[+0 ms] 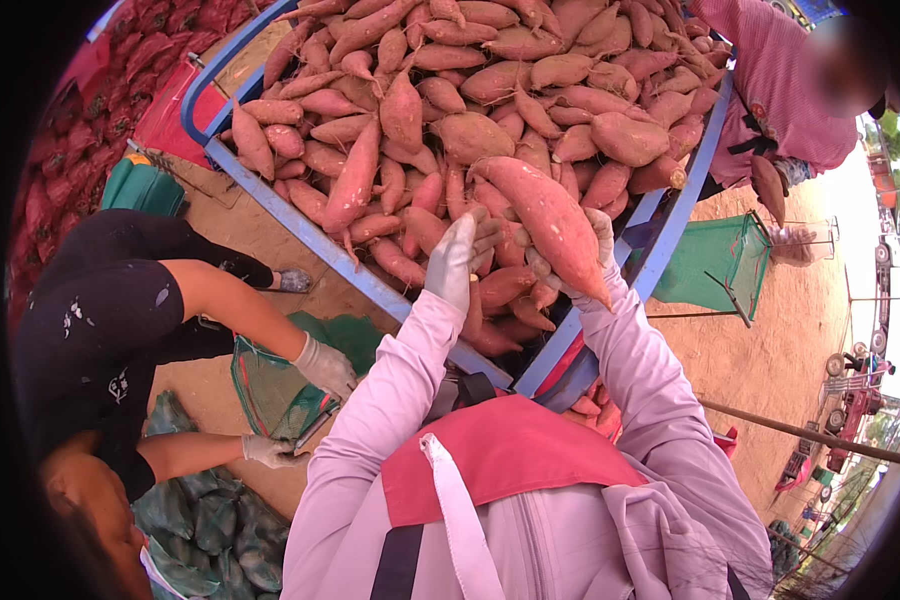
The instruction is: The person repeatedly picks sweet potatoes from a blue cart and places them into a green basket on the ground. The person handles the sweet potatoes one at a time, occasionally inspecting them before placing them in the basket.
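A large reddish sweet potato (543, 217) lies in my right hand (562, 266), its pointed end toward my wrist. The fingers in their pale glove curl round its underside. To its left is my left hand (461, 255), also gloved, fingers stretched out and apart from the large root. Nothing shows in that palm, which hovers over or rests against the heap; which of the two, I cannot tell. Beneath both hands spreads a heap of sweet potatoes (472, 139) in a blue metal-framed bin (307, 217), which narrows to a chute-like corner near my waist.
At left a co-worker in black (112, 300) bends over a green mesh bag (285, 382) with gloved hands. Filled green bags (202, 517) lie below; red sacks (67, 180) are stacked behind. At right another person (780, 82) holds a sweet potato beside a green mesh bag on a frame (709, 262).
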Demonstrator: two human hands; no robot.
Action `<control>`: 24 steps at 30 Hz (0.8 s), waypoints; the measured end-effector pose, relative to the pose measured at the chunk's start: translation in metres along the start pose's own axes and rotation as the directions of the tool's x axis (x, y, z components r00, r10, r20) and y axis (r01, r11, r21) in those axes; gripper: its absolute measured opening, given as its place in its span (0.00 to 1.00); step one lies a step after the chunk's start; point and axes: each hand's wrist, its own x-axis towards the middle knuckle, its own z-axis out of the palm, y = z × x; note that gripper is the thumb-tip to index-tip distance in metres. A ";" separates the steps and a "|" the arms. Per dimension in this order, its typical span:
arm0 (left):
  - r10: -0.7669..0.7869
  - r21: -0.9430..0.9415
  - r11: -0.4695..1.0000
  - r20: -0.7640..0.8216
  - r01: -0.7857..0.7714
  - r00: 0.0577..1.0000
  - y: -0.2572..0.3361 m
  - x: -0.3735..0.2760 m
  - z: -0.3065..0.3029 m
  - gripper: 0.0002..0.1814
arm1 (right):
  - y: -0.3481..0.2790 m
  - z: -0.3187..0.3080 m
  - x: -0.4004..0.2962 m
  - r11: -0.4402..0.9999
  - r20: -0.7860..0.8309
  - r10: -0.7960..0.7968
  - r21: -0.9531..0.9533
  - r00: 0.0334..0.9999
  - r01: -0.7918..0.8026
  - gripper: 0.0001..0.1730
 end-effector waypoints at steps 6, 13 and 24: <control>-0.114 -0.584 0.790 0.162 0.188 0.980 0.039 0.023 0.003 0.27 | 0.013 0.020 0.002 0.914 -0.147 0.125 -0.368 0.981 -0.171 0.47; -0.071 -0.632 0.762 0.135 0.141 0.988 0.042 0.035 -0.013 0.17 | 0.019 0.025 0.005 0.742 -0.287 0.004 -0.642 0.958 -0.195 0.42; 0.087 -0.243 0.964 -0.106 -0.110 0.991 0.037 0.042 -0.007 0.19 | 0.017 0.017 0.005 0.562 -0.374 -0.153 -0.794 0.915 -0.231 0.33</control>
